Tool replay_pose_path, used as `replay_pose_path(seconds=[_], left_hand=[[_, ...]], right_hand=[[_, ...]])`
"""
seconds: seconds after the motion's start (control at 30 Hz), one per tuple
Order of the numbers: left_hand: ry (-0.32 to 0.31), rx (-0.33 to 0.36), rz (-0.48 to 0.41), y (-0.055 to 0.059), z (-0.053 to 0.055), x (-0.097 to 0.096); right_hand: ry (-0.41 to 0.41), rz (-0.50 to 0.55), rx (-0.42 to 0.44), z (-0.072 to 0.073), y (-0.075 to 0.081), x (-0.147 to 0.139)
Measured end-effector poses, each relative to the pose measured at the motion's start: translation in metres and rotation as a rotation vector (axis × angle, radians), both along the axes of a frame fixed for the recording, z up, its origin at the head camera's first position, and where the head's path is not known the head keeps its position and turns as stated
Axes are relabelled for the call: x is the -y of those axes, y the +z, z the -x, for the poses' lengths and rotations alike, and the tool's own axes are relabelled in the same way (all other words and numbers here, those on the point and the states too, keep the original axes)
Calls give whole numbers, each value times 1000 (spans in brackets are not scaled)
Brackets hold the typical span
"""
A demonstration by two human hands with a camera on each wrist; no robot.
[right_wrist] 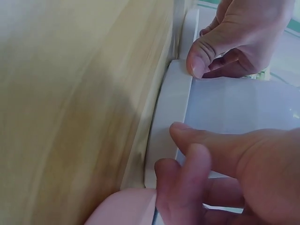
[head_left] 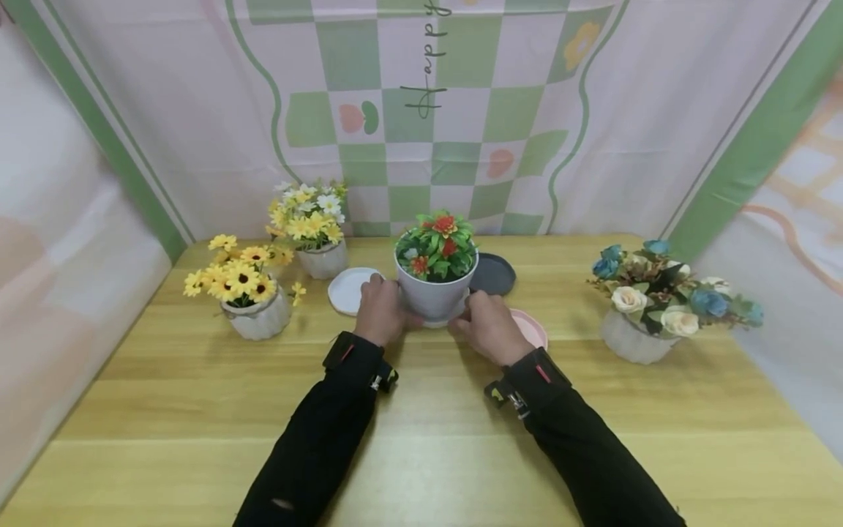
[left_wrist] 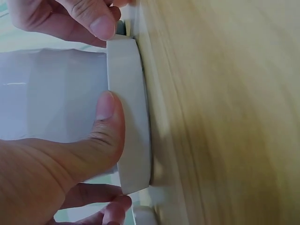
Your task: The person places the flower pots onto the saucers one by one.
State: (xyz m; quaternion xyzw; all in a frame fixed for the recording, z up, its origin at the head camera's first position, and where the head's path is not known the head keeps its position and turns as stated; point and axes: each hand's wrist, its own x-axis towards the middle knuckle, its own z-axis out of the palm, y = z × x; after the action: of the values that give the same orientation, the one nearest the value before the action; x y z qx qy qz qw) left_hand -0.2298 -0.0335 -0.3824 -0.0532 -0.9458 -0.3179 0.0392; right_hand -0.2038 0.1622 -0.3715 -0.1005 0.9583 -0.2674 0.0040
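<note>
A white pot (head_left: 433,296) with red flowers and green leaves (head_left: 445,245) stands upright in the middle of the table on a white saucer (left_wrist: 129,126). My left hand (head_left: 380,310) holds the saucer's left side, its thumb along the rim beside the pot's base. On the other side, my right hand (head_left: 489,326) grips the saucer's edge between thumb and fingers. In the right wrist view the saucer (right_wrist: 169,112) lies close to the tabletop; I cannot tell whether it touches all round. Some fingertips are hidden behind the saucer.
Around the pot lie a white saucer (head_left: 349,290), a dark grey saucer (head_left: 494,275) and a pink saucer (head_left: 532,329). Pots of yellow flowers (head_left: 257,319) and white-yellow flowers (head_left: 324,261) stand left; a pot of blue and cream roses (head_left: 634,339) stands right. A curtain (head_left: 461,168) hangs behind.
</note>
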Motion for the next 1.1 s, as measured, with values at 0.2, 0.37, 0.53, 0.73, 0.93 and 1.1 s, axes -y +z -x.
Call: replay_pose_path(seconds=[0.2, 0.37, 0.53, 0.73, 0.93, 1.1], left_hand=[[-1, -19, -4, -2, 5, -3], [-17, 3, -24, 1, 7, -5], [-39, 19, -12, 4, 7, -3], [-67, 109, 137, 24, -10, -3], [-212, 182, 186, 50, -32, -15], [-395, 89, 163, 51, -42, -38]], right_hand=[[1, 23, 5, 4, 1, -2], [14, 29, 20, 4, 4, -5], [20, 46, 79, 5, 7, -9], [14, 97, 198, -2, 25, -21], [41, -73, 174, -25, 79, -39], [-35, -39, 36, -63, 130, -69]])
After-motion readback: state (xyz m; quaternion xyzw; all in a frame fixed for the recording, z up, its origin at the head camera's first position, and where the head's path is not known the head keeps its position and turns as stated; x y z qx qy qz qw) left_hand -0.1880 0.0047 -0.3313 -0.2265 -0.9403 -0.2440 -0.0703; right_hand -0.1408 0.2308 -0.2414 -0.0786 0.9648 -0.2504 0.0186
